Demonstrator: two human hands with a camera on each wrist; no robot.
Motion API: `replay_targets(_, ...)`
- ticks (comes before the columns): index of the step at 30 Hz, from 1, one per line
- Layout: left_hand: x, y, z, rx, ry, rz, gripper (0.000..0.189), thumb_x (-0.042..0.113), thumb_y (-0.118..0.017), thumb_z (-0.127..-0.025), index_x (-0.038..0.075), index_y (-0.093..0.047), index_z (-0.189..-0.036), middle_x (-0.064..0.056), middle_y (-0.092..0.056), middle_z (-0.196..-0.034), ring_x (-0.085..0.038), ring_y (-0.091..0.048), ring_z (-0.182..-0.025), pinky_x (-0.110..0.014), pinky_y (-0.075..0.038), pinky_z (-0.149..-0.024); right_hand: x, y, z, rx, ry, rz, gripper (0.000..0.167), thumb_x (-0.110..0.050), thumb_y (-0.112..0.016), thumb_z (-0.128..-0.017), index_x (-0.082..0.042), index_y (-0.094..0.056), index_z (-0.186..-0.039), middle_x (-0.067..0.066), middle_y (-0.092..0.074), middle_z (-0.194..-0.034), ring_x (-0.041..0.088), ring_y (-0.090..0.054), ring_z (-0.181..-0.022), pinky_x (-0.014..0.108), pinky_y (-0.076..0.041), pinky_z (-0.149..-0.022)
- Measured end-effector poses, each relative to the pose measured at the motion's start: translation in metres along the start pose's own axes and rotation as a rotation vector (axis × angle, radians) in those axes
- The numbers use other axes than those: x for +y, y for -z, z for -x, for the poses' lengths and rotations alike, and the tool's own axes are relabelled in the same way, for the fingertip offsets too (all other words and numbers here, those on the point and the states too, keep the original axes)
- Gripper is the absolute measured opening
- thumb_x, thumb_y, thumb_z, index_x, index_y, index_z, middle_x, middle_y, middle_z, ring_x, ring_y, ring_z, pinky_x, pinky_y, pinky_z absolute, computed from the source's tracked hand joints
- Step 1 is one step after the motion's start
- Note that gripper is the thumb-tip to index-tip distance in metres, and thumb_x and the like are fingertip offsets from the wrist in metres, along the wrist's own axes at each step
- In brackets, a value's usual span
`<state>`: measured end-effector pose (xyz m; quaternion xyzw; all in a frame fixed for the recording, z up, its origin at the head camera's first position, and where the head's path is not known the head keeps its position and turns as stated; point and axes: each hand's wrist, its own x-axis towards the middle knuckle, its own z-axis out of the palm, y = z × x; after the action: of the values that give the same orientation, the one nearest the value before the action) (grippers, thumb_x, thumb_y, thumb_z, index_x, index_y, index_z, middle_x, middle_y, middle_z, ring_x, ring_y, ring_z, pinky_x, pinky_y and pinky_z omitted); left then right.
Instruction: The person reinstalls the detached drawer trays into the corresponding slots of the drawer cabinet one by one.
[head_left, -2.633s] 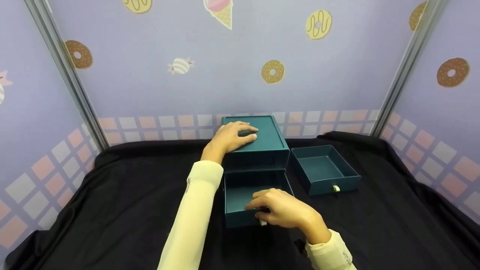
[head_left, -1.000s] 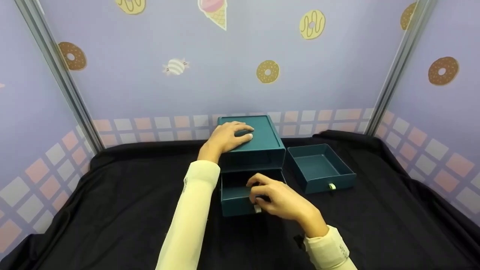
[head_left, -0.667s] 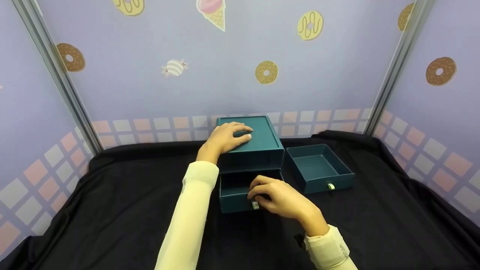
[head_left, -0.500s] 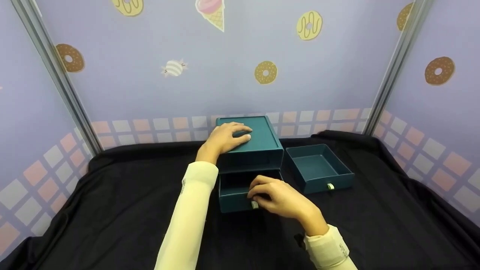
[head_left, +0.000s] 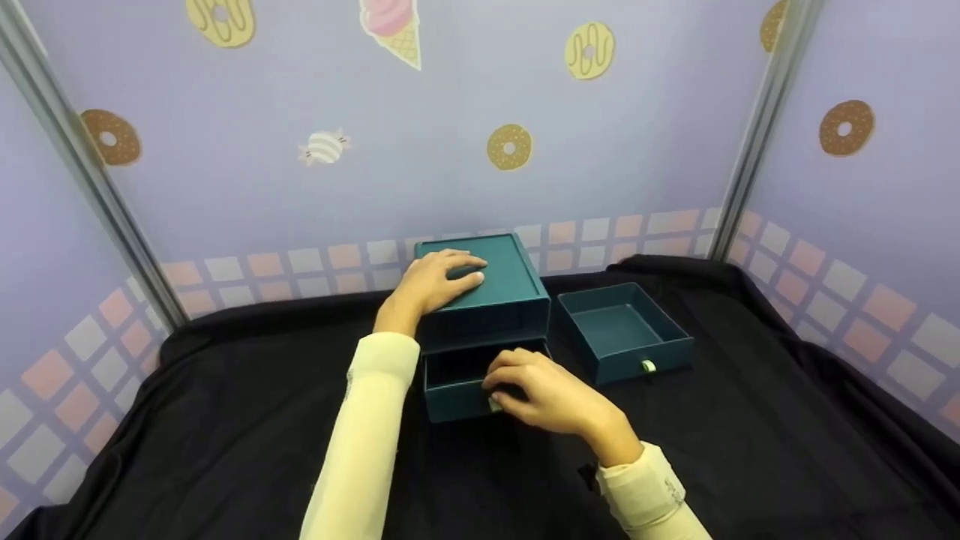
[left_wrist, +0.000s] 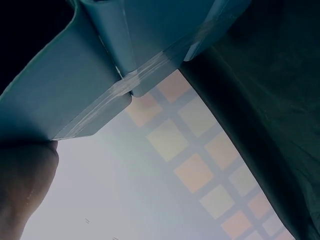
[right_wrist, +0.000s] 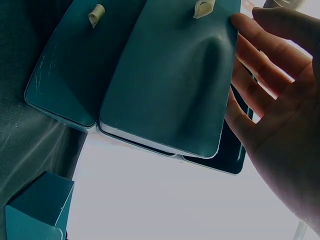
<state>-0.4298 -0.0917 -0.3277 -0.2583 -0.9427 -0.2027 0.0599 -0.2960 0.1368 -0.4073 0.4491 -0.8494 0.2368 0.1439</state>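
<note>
Fingers (right_wrist: 272, 44) apart, the right hand (head_left: 544, 394) touches a protruding drawer (head_left: 454, 403), the left hand (head_left: 435, 281) the cabinet (head_left: 511, 274) holding it.

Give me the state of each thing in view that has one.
Cabinet: upright, top slot lacking a drawer
Middle drawer: partly pulled out
Bottom drawer: looks shut
Loose drawer: upright, empty
Left hand: resting on cabinet
Right hand: curled at middle drawer's front
Black cloth: spread, wrinkled

Teal drawer unit (head_left: 508, 287), black cloth (head_left: 247, 427), cream sleeves (head_left: 366, 424), lilac doughnut-print wall (head_left: 420, 180)
</note>
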Motion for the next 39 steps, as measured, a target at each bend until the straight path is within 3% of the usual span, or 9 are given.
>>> replay_targets(9,-0.002,-0.004,0.000,0.012,-0.009,0.017,0.049,0.052,-0.053,-0.110,0.032,-0.059,-0.153,-0.006,-0.042,-0.168,-0.036,-0.031,-0.158,-0.064,-0.015,-0.130,0.001,-0.002,0.003,-0.011,-0.034,0.051,0.019,-0.018,-0.071,-0.102,-0.011,-0.078,-0.117,0.000,-0.069,-0.122,0.021,-0.063,-0.113,0.045,-0.052,-0.099)
replay_targets(21,-0.003,-0.002,0.005,0.015,0.025,0.028,0.048,0.051,-0.053,-0.110,0.032,-0.059,-0.154,-0.002,-0.041,-0.169,-0.033,-0.029,-0.160,-0.061,-0.013,-0.131,-0.003,-0.009,-0.002,0.008,-0.029,0.075,0.021,-0.018,-0.070,-0.102,-0.008,-0.079,-0.118,0.003,-0.064,-0.129,0.021,-0.055,-0.121,0.048,-0.045,-0.106)
replay_targets(33,0.000,-0.007,0.003,0.008,0.016,0.032,0.048,0.053,-0.053,-0.110,0.034,-0.059,-0.154,0.000,-0.041,-0.169,-0.032,-0.028,-0.160,-0.059,-0.014,-0.132,-0.005,-0.014,0.002,0.066,-0.068,0.105,0.020,-0.017,-0.074,-0.099,-0.008,-0.080,-0.116,0.004,-0.059,-0.123,0.022,-0.049,-0.106,0.047,-0.040,-0.096)
replay_targets(39,-0.003,-0.004,0.005,0.020,0.016,0.027,0.047,0.053,-0.053,-0.110,0.035,-0.060,-0.153,0.000,-0.042,-0.169,-0.032,-0.029,-0.160,-0.059,-0.015,-0.132,-0.007,-0.016,-0.001,0.024,-0.072,0.117,0.025,-0.017,-0.075,-0.098,-0.005,-0.079,-0.120,0.003,-0.057,-0.117,0.019,-0.046,-0.102,0.042,-0.040,-0.089)
